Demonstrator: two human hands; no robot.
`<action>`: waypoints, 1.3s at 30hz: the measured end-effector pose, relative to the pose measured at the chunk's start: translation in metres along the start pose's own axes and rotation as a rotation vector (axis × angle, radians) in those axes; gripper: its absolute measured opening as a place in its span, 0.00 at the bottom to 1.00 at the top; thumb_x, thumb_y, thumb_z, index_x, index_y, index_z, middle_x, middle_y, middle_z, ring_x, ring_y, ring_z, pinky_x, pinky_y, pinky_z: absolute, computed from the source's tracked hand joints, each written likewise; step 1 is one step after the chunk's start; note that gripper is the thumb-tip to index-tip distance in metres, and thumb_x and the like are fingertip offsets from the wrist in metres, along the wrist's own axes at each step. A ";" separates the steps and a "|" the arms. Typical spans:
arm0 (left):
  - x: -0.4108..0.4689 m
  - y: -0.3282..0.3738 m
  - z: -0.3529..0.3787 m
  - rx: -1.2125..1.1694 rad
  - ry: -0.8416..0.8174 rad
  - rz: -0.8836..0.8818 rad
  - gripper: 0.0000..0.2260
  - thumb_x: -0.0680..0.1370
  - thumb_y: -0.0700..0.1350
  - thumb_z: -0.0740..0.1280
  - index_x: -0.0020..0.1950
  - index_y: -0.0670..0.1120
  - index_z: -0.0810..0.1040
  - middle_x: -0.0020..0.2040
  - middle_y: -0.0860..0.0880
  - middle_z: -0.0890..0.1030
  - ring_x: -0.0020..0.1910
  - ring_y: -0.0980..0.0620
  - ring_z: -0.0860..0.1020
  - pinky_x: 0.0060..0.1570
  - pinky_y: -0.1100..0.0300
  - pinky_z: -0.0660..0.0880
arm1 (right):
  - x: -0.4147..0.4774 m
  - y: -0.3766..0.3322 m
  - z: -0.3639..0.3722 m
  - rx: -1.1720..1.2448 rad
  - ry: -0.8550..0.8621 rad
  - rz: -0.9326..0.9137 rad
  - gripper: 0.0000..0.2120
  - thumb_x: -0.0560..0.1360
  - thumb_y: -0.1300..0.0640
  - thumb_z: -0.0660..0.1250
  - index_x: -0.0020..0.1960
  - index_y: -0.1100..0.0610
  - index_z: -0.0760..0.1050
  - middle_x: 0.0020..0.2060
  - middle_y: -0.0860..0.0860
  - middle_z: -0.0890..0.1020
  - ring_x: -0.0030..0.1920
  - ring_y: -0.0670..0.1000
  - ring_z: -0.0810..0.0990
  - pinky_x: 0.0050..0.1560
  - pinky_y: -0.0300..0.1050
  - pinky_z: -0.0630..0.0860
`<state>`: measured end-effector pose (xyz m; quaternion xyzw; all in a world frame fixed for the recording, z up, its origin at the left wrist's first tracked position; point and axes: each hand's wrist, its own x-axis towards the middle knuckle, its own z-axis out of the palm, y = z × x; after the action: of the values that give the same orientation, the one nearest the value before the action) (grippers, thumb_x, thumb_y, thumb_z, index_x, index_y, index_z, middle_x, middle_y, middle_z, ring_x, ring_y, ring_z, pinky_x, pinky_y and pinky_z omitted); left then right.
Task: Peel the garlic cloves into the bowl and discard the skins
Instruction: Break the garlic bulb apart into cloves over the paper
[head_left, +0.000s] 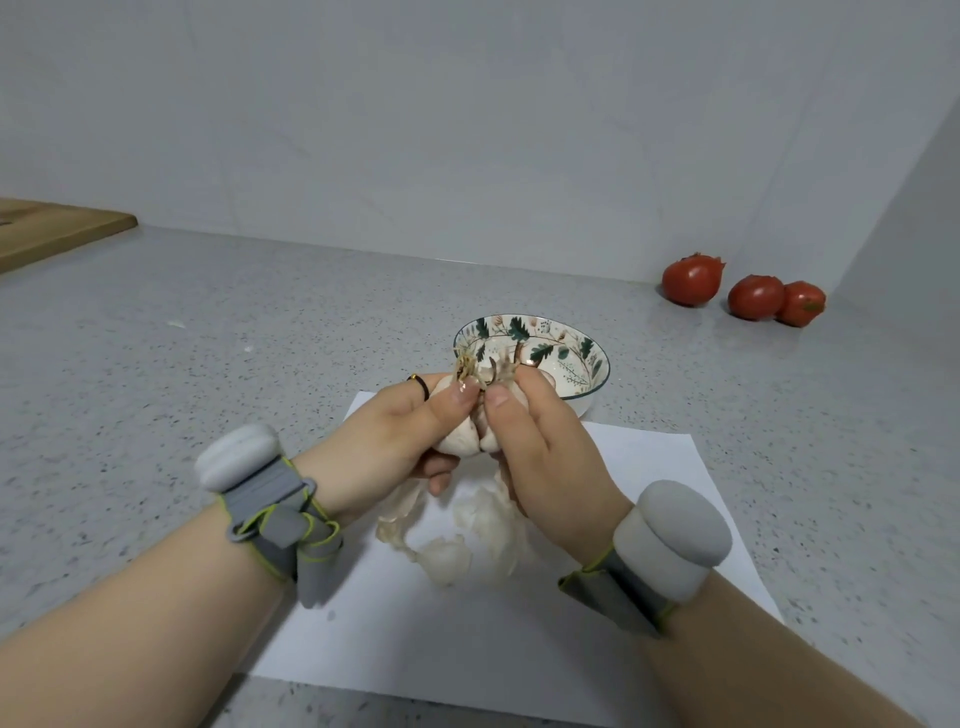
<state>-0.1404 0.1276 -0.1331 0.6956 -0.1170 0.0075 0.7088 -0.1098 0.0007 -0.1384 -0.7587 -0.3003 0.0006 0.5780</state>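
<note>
Head view, we log: left hand and right hand both gripping garlic bulb; skins on paper; bowl beyond

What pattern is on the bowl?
The bowl has green leaves and brown twigs on cream, seen in head view.

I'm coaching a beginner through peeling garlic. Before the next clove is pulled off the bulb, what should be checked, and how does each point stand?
1. Garlic bulb held by left hand and right hand: ok.
2. Bulb is over the white paper, so skins land there: ok.
3. Loose skins lie on the paper: ok.
4. Bowl upright, just beyond the hands: ok.
5. Peeled cloves already in the bowl: cannot tell, the hands hide part of it.
</note>
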 end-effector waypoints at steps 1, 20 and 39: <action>0.000 0.000 0.000 -0.010 -0.002 -0.015 0.18 0.71 0.53 0.57 0.24 0.50 0.75 0.19 0.50 0.70 0.21 0.59 0.65 0.23 0.68 0.68 | 0.000 0.000 0.000 0.021 -0.011 0.009 0.05 0.69 0.46 0.52 0.36 0.44 0.63 0.24 0.38 0.74 0.27 0.36 0.72 0.30 0.28 0.65; 0.004 -0.009 -0.009 -0.142 -0.020 -0.018 0.34 0.56 0.68 0.71 0.38 0.38 0.68 0.21 0.54 0.67 0.20 0.59 0.64 0.22 0.66 0.69 | -0.002 -0.021 -0.001 0.321 -0.079 0.206 0.13 0.78 0.58 0.51 0.35 0.51 0.62 0.14 0.44 0.66 0.16 0.42 0.60 0.17 0.31 0.56; 0.003 0.000 -0.005 -0.169 0.007 -0.050 0.31 0.61 0.69 0.66 0.36 0.39 0.74 0.19 0.53 0.64 0.19 0.59 0.64 0.26 0.62 0.76 | -0.003 -0.023 -0.001 0.478 -0.103 0.287 0.12 0.78 0.55 0.50 0.36 0.53 0.60 0.18 0.44 0.62 0.18 0.43 0.55 0.21 0.32 0.50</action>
<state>-0.1369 0.1324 -0.1325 0.6358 -0.0974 -0.0176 0.7655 -0.1225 0.0021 -0.1188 -0.6347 -0.2103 0.1919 0.7184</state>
